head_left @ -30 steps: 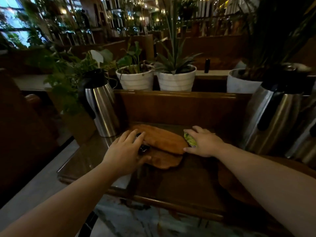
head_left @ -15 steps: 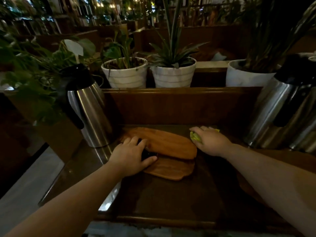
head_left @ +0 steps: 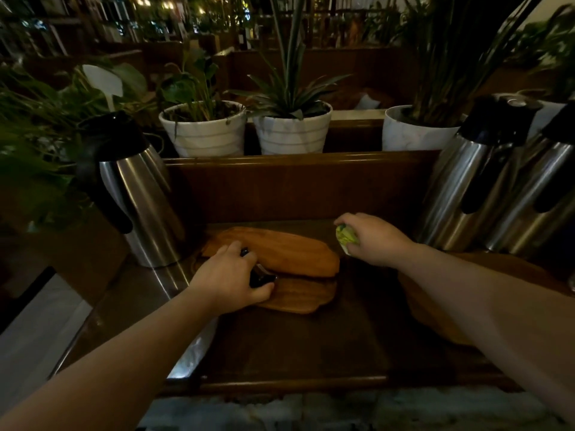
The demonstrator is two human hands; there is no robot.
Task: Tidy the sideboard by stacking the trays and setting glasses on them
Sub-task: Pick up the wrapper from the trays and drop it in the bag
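Two oval wooden trays lie stacked on the dark sideboard [head_left: 295, 353]; the upper tray [head_left: 289, 253] sits offset toward the back, the lower tray [head_left: 298, 295] shows below it. My left hand [head_left: 230, 283] rests on the trays' left end, fingers closed around a small dark object [head_left: 259, 276] that I cannot identify. My right hand [head_left: 371, 239] is lifted just right of the upper tray and holds a small green-and-white packet [head_left: 345, 239]. No glasses are in view.
A steel thermos jug [head_left: 140, 200] with a black handle stands at the left; two more jugs [head_left: 497, 188] crowd the right. White plant pots [head_left: 289, 132] line the ledge behind the wooden back panel. Another wooden tray [head_left: 435, 303] lies under my right forearm.
My right hand has lifted slightly off the sideboard with the green packet. My left hand stays on the trays' left end; the camera has come closer and tilted down.
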